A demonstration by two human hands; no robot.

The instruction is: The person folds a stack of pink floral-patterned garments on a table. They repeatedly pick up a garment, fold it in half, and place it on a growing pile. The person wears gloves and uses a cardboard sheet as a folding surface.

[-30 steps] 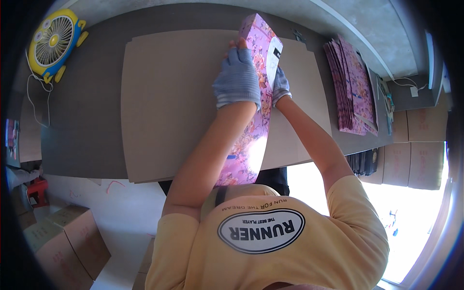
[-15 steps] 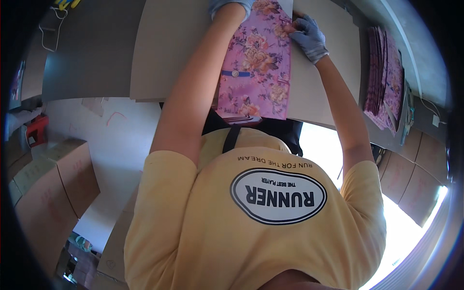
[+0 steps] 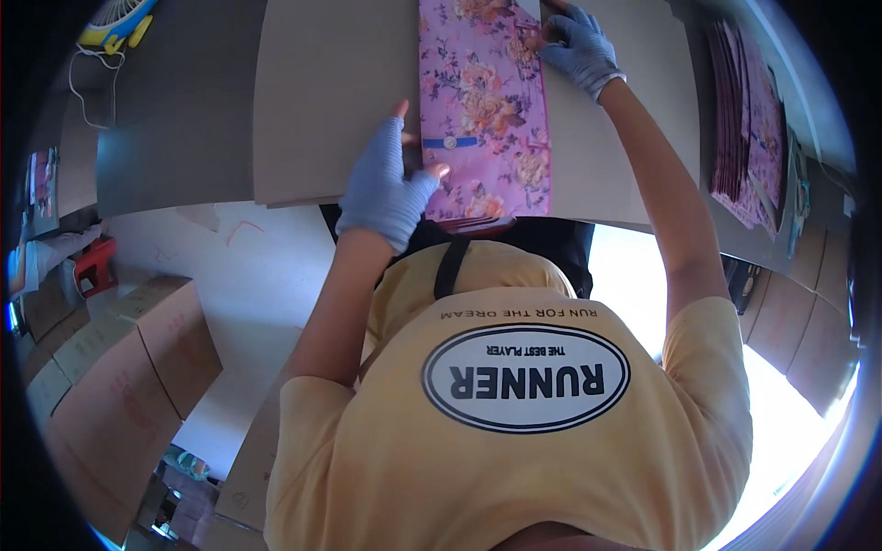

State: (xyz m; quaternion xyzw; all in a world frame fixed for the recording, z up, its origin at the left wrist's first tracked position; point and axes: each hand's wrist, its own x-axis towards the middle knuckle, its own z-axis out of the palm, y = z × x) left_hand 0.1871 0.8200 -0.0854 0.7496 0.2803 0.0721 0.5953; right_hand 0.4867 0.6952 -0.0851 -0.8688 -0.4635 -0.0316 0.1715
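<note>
A flat pink floral piece (image 3: 487,101), resembling a folded gift bag, lies lengthwise before me on a grey-brown board. A blue band with a round pale button crosses its left side. My left hand (image 3: 388,188), in a grey-blue glove with bare fingertips, is at the piece's left edge. Its index finger is stretched forward and its thumb rests on the near left part, the fingers apart. My right hand (image 3: 581,48), gloved alike, touches the far right edge with thumb and index finger spread. Brown layered edges show at the piece's near end.
Several similar pink floral pieces (image 3: 740,129) are stacked at the right. The large board (image 3: 340,101) lies on a dark table (image 3: 175,147). A blue and yellow fan (image 3: 115,23) with a white cord stands far left. Cardboard boxes (image 3: 119,386) stand on the floor at left.
My left hand has come back from the far end to the near left edge of the floral piece. My right hand has shifted slightly farther along the right edge.
</note>
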